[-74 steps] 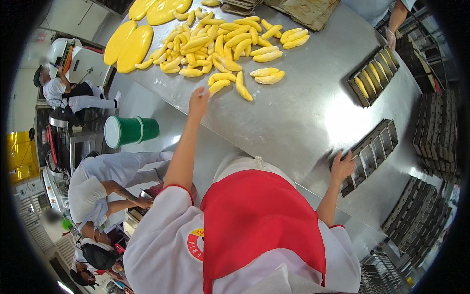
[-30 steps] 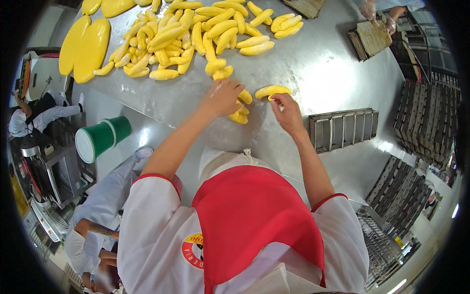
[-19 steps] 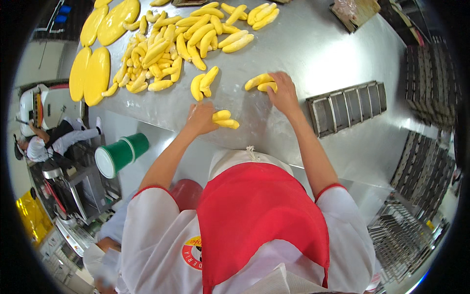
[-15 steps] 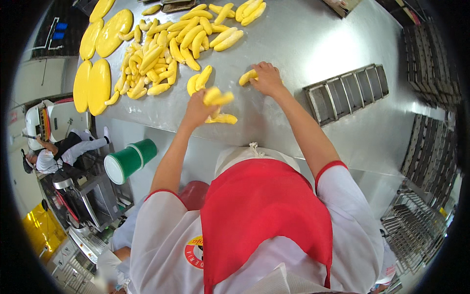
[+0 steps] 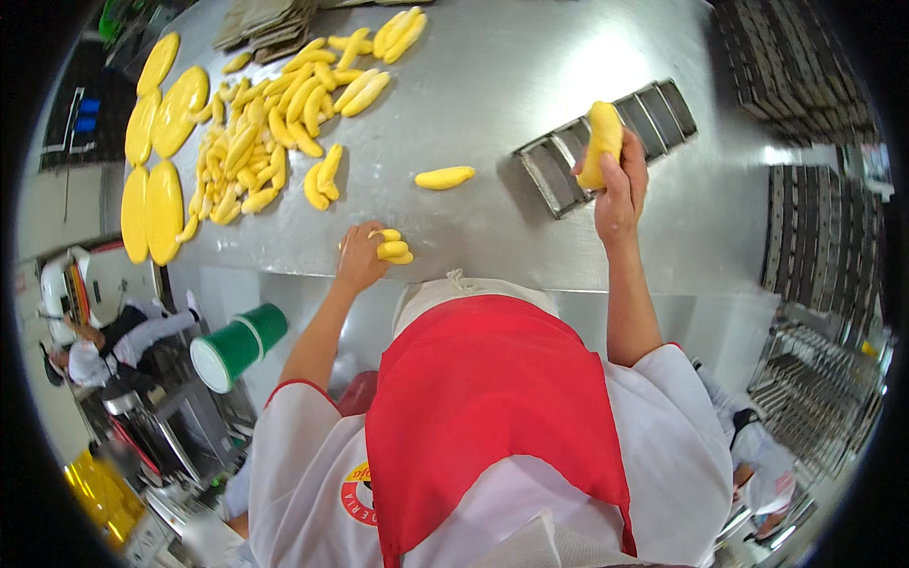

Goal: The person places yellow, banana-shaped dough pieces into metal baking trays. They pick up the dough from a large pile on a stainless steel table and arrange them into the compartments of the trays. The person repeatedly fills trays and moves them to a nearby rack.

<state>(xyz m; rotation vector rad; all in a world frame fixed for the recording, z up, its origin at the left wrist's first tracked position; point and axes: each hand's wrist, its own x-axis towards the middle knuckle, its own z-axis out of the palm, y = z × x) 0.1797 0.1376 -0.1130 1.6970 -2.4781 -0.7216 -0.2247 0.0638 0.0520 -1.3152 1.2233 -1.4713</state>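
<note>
My right hand (image 5: 619,194) is raised over a strapped row of metal loaf pans (image 5: 668,109), its fingers wrapped round a thick yellow dough roll (image 5: 603,142). Close to the table's front edge, my left hand (image 5: 362,257) is closed round a few slimmer yellow dough pieces (image 5: 393,248); its palm and some fingertips are hidden. Between the hands a single dough piece (image 5: 444,178) lies by itself on the steel table. Two more dough pieces (image 5: 324,178) rest side by side beyond my left hand.
A heap of finger-shaped dough (image 5: 251,142) covers the table's left part, beside flat yellow dough ovals (image 5: 151,208). Stacked pans (image 5: 822,232) stand at the right. A green bucket (image 5: 241,346) is on the floor at left. Other people are further off on both sides.
My right hand has moved right from the table to above the pans, with a dough roll in it. The left hand has come down nearer the table's front edge. My view has shifted right.
</note>
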